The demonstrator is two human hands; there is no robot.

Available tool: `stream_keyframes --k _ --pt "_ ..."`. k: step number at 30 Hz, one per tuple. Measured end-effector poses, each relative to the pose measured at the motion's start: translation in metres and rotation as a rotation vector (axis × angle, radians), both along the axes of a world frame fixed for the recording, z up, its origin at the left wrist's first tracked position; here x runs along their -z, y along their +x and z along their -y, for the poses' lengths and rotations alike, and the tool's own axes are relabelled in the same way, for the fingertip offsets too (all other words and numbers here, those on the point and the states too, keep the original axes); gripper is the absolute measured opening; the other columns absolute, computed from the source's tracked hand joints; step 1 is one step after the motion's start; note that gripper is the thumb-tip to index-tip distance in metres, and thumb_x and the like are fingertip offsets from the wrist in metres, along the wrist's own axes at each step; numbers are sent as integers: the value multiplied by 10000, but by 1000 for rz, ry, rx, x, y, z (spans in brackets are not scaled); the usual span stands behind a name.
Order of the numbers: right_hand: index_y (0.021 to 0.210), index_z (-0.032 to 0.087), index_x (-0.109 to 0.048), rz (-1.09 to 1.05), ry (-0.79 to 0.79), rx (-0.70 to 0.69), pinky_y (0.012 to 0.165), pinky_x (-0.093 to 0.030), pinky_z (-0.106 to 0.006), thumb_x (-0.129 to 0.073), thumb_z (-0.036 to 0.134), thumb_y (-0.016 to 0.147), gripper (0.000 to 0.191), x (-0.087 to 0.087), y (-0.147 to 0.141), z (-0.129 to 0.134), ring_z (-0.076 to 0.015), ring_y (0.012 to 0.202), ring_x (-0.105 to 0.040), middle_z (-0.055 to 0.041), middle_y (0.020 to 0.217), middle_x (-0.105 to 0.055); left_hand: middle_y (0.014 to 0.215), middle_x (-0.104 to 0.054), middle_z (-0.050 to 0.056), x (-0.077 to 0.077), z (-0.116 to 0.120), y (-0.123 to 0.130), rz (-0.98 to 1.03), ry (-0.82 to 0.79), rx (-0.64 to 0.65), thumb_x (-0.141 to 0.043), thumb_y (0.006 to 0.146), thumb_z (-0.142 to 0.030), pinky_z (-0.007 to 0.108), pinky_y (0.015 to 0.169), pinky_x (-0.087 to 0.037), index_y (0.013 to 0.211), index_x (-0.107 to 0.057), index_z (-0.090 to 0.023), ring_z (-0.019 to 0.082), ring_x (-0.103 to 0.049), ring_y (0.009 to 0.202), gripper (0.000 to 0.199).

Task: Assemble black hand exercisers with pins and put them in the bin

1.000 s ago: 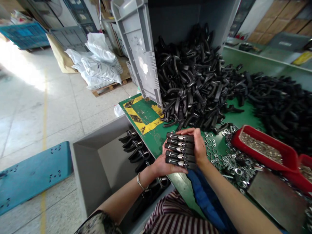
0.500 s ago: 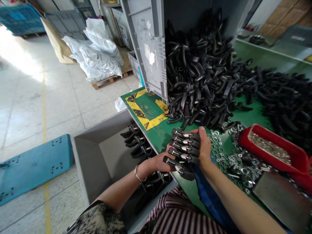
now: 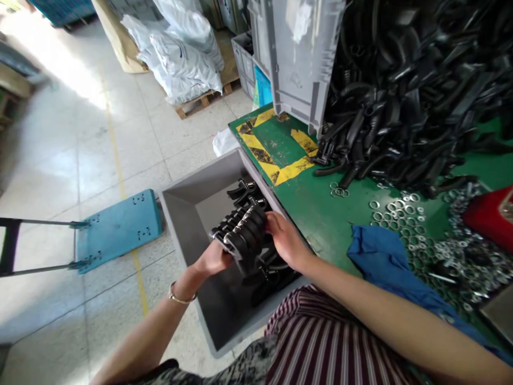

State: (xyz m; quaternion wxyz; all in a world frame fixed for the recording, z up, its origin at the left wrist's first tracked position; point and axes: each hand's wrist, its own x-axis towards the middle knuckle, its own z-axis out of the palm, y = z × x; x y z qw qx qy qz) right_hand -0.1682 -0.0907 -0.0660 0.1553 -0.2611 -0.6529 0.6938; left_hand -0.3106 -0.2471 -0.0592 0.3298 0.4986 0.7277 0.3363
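Between my two hands I hold a row of several black curved handles with metal fittings (image 3: 244, 230), pressed side by side. My left hand (image 3: 214, 258) grips the row from its near left end, and my right hand (image 3: 284, 238) closes on its right end. The row is over a grey bin (image 3: 188, 214). More of the same black handles (image 3: 276, 275) lie in the bin along its right side, partly hidden by my hands and the row.
A green table (image 3: 324, 208) carries a large heap of black handles (image 3: 401, 101), a grey crate (image 3: 300, 69), scattered metal rings (image 3: 401, 214), a blue cloth (image 3: 380, 251) and a red tray (image 3: 492, 216). On the floor are a blue trolley (image 3: 120, 230) and white sacks (image 3: 184, 59).
Both hands have carried the row of black handles left, from over the table edge to over the grey bin. The blue cloth now lies uncovered on the table, and the view has shifted.
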Motion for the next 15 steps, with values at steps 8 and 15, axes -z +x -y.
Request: stream_keyframes --k 8,15 --pt "1412 182 -500 255 165 -516 1029 -487 -419 -437 51 783 646 104 46 78 -222 1182 -625 -116 1266 -673 800 -722 67 108 60 -6 -87 -768 199 -576 740 -107 278 779 -539 794 -715 -148 212 -673 805 155" --pt "1487 110 -412 305 525 -742 1175 -301 -487 -458 101 868 620 118 66 57 -279 1432 -365 -180 1544 -402 1196 -628 115 167 23 6 -185 -787 218 -597 938 -304 410 908 -538 1164 -625 -137 224 -622 1057 283"
